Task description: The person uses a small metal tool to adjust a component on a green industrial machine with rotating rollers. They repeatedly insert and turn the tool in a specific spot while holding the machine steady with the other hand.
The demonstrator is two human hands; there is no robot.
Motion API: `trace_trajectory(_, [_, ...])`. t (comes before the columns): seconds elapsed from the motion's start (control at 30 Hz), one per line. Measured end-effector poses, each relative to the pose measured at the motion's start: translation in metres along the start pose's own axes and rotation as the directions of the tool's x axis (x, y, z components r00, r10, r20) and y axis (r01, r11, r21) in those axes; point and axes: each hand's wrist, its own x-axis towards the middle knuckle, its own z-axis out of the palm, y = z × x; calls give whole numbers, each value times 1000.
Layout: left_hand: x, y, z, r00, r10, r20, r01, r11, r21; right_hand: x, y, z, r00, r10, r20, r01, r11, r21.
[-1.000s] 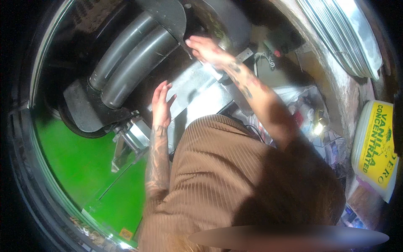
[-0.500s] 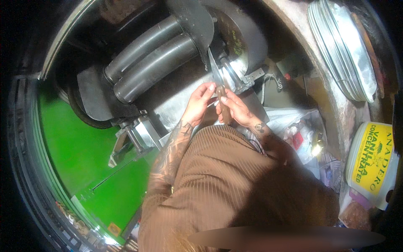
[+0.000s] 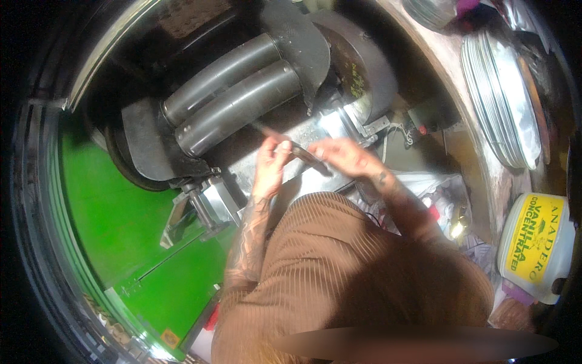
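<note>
My left hand (image 3: 271, 165) is closed in a pinch on a knife, at the end of its brown handle (image 3: 311, 160) nearest the blade. The handle slants down to the right, and the blurred blade (image 3: 265, 129) points up and left toward the rollers. My right hand (image 3: 351, 159) is beside the handle with fingers stretched out, smeared by motion. Its fingertips lie close to the handle; whether they touch it is unclear. Just beyond my hands stands a machine with two dark rollers (image 3: 239, 109) and a pale metal plate (image 3: 242, 162) below them.
To the left is a green surface (image 3: 103, 224). On the right, a stack of round metal trays (image 3: 500, 100) stands on a ledge, with a white tub with a yellow label (image 3: 536, 246) nearer me. White plastic bags (image 3: 445, 197) lie below the ledge.
The knife has swung from pointing away from me to slanting left. My right hand has loosened from the handle and moved right; my left hand has shifted slightly left.
</note>
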Motion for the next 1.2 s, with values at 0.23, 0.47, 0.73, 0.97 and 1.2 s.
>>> trace_trajectory(0.23, [-26, 19, -51, 980, 28, -198, -55, 990, -131, 134, -30, -110, 626, -762, -167, 197, 361, -911])
trace_trajectory(0.47, [-61, 4, -72, 936, 28, -351, -121, 962, -245, 239, -10, -158, 959, -282, -10, 75, 290, -954])
trace_trajectory(0.73, [-70, -9, -85, 914, -74, -399, -47, 957, -286, 258, -17, -198, 977, -205, -60, 17, 357, -934])
trace_trajectory(0.97, [-57, -4, -78, 904, -84, -418, -54, 950, -308, 267, -17, -204, 966, -231, -112, -8, 409, -912])
trace_trajectory(1.2, [-43, 8, -69, 926, -48, -375, -63, 958, -279, 275, -27, -197, 915, -325, -239, -27, 540, -841])
